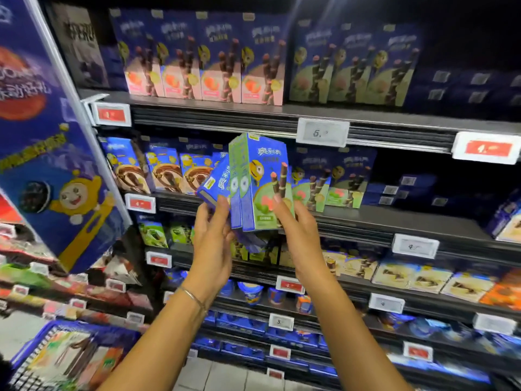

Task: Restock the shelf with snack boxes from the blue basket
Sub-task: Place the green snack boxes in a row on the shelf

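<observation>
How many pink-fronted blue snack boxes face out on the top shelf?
4 pink-fronted boxes: leftmost, second, third, rightmost, one row on the top shelf. Others may hide behind.

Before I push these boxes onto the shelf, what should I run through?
1. Grip: left hand and right hand both hold the green boxes: ok.
2. Bundle squared up: the leftmost box tilts away from the others: not ok.
3. Right slot: the shelf row to the right shows the same green design: ok.
4. Free room in that row: hidden behind the bundle: cannot tell.
5. More stock in the blue basket: boxes visible inside: ok.
</observation>
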`<state>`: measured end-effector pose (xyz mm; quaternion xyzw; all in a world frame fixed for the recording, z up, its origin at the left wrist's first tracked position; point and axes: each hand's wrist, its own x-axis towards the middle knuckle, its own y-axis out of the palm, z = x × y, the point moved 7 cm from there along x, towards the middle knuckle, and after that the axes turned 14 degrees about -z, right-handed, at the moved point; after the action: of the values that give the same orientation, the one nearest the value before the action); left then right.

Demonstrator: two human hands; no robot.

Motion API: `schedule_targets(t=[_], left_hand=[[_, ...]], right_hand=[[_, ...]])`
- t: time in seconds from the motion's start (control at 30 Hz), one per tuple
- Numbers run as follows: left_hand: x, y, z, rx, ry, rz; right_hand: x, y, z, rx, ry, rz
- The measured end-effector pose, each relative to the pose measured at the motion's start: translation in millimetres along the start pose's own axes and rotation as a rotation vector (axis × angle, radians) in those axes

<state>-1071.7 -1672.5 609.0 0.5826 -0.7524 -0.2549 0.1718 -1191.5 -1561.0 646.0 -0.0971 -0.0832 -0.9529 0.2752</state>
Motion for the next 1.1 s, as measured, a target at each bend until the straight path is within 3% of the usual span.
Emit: schedule_targets(t=[0.1,0.33,0.6,0.77,0.93,1.1], left_hand=[[11,-5,-8,-0.004,-0.045,0.001],[28,-11,-25,0.08,-0.172,0.047],[27,-4,-47,0.109,-0.1,0.336],[24,4,-50,0.073,-0.087,0.431],[26,21,-68,-0.005,0.009,0.357],[37,57,-102,-0.073,0.081,0.291]], right_hand=[[-5,12,5,-0.082,-0.107,-0.059],[-13,25,11,-0.147,-0.145,-0.051],[-22,32,28,-0.013,-0.077,-0.079],[-13,24,40,0.07,-0.008,-0.06],[9,21,62,0.189,0.064,-0.036],[47,7,111,0.289,0.007,-0.038]])
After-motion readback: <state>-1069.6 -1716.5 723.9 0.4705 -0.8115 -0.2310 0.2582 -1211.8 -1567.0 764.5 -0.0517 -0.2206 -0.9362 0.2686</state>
